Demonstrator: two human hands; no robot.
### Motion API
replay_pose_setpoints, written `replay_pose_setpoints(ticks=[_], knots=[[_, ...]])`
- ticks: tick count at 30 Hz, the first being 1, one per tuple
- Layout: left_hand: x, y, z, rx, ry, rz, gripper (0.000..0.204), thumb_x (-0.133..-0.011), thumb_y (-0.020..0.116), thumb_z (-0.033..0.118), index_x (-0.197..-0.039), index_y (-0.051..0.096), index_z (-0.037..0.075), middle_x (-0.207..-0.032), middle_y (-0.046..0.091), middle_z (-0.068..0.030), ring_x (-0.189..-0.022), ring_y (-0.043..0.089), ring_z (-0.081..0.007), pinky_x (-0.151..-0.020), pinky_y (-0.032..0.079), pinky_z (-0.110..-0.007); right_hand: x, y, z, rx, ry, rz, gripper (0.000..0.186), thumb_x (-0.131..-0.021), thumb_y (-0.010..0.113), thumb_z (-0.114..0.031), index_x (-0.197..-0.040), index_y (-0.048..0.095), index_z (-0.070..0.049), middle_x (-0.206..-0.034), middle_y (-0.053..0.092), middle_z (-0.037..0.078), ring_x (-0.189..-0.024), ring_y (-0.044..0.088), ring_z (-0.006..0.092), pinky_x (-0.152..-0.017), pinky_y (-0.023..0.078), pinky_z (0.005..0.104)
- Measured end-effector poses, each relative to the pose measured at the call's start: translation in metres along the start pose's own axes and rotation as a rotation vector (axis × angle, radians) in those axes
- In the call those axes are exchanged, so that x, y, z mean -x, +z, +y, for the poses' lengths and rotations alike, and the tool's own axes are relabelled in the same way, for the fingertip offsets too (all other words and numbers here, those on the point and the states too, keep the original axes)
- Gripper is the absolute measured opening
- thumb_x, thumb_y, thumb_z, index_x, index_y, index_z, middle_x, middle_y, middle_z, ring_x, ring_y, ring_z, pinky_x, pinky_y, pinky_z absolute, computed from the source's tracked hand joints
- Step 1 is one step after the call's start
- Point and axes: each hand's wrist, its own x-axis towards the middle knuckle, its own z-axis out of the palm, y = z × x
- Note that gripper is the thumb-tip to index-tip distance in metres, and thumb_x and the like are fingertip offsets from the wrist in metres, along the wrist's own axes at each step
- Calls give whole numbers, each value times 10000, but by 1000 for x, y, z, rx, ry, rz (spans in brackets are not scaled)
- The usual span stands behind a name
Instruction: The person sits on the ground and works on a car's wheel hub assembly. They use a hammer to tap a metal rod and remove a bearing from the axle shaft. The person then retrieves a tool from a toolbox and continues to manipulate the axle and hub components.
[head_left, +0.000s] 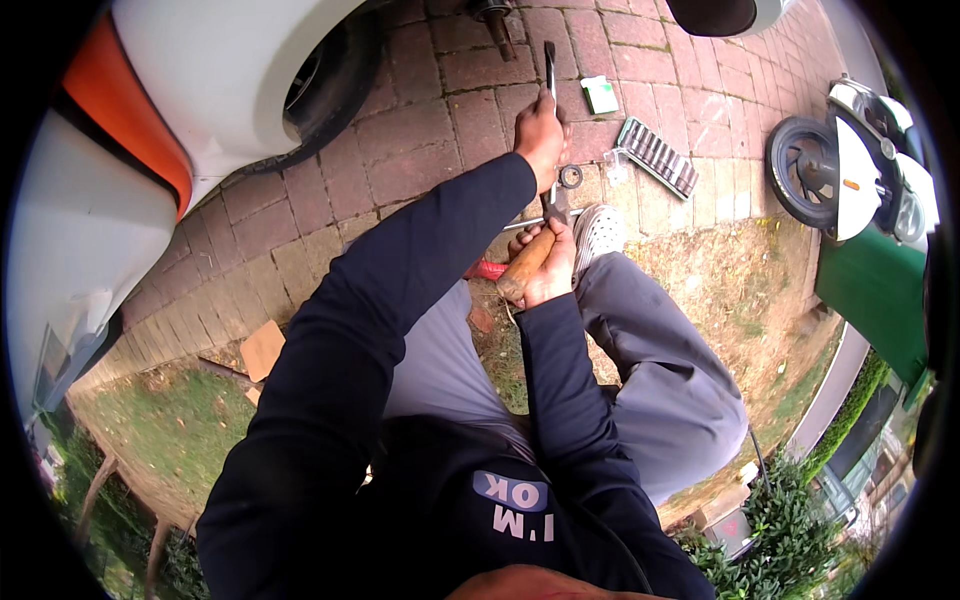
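Observation:
My left hand (540, 142) grips a long, flat-tipped metal tool (549, 62) pointing away from me over the pavers. My right hand (555, 265) is wrapped round a thick wooden handle (525, 262) just below it; what joins the handle's far end is partly hidden. A dark metal ring (571, 176) shows beside my left wrist. A thin metal bar (513, 224) and a red object (490, 270) lie partly hidden by my hands. An open socket set (655, 155), a small green-and-white box (599, 94) and a clear plastic bag (616, 170) lie at the right.
A white vehicle with orange trim (130, 120) fills the upper left, with a dark shaft (495, 22) at the top. A scooter (850, 180) stands right, beside a green panel (865, 290). Brick paving (420, 140) meets grass (180, 430); cardboard (261, 350) lies at the left.

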Motion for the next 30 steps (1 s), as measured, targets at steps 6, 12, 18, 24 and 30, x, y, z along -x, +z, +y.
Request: replay_pose_setpoints(ticks=[6,12,18,24,30], knots=[[-33,13,28,312,-61,59,392,-1056,367,450,-852,409,118,-624,377,5,-512,340,-122,-453,298,-289,10,7,-32,-121,-18,-172,106,-854,575,-158,-820,484,-115,-688,481,11,-596,484,158,-574,451,315],[-39,15,44,359,9,119,365,-1066,363,408,-851,402,116,-618,376,1,-511,343,-130,-469,297,-301,22,22,-46,-129,-63,-237,119,-861,584,-165,-882,475,-124,-685,473,5,-562,468,144,-541,432,303],[-34,13,50,353,-11,111,374,-1061,379,422,-853,403,113,-612,372,2,-500,337,-127,-455,288,-293,40,44,-44,-66,-162,-187,80,-883,555,-140,-910,491,-100,-677,468,12,-554,471,146,-533,436,304],[-37,8,49,340,-19,95,383,-1058,384,434,-845,395,116,-613,372,2,-497,332,-125,-437,273,-286,64,57,-33,37,-302,-125,81,-913,512,-150,-917,436,-119,-690,458,6,-562,464,139,-541,434,308],[-43,9,46,342,-5,91,381,-1054,384,447,-855,384,122,-619,364,0,-495,331,-122,-433,268,-283,98,86,-11,-71,-86,-47,115,-918,503,-177,-856,428,-116,-710,462,26,-608,481,169,-565,445,338]])
